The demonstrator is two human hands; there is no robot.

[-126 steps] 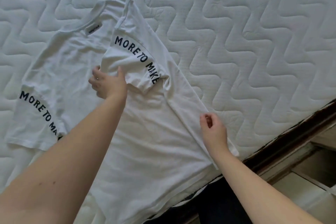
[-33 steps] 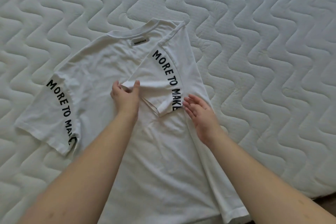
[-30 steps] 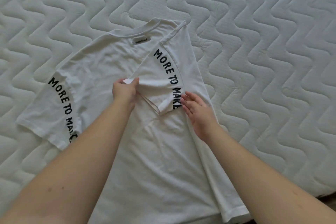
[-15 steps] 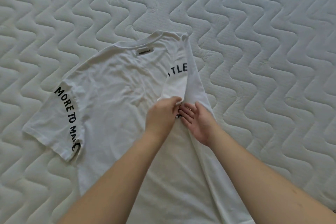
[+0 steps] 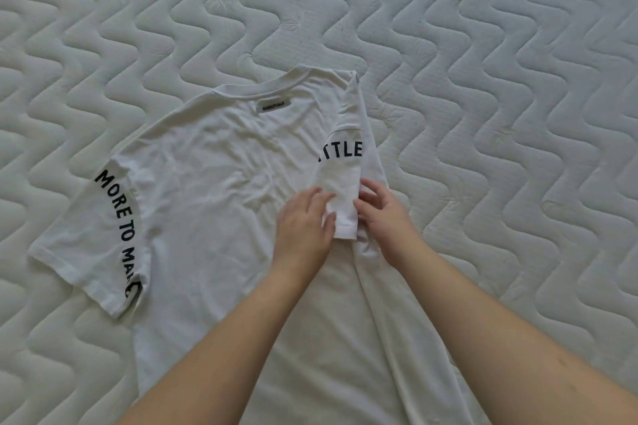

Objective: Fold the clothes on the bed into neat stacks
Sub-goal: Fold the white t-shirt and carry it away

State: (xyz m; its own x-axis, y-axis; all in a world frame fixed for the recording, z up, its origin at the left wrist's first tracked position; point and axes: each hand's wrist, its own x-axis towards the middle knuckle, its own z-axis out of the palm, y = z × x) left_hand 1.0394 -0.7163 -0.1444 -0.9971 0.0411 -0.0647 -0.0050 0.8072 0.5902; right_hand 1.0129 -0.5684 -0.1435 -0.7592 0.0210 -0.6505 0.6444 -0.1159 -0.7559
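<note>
Two hands: we see both of them meet at the middle of the shirt [image 5: 221,203].
Shirt: it is white and lies flat on the bed [image 5: 500,86], collar away from us.
Right edge: this side is folded in, so the edge runs straight down from the collar toward us.
Right sleeve [image 5: 341,183]: it is folded back into a narrow strip along that edge, and we read "TTLE" on it.
Left hand [image 5: 303,228]: its fingers lie flat on the strip's left side and press it down; the fingers are straight, not curled.
Right hand [image 5: 386,217]: its fingers curl at the strip's right edge and pinch the cloth there.
Left sleeve [image 5: 93,238]: it sticks out flat to the left, well apart from the hands, with "MORE TO MAK" on it.
Label [image 5: 274,105]: a small dark tag sits just under the collar.
Bottom edge: the hem is out of view under our arms, so we cannot tell how it lies.
Open room: lots of bare quilted bed shows past the collar, to the left of the left sleeve, and to the right of the folded edge.
</note>
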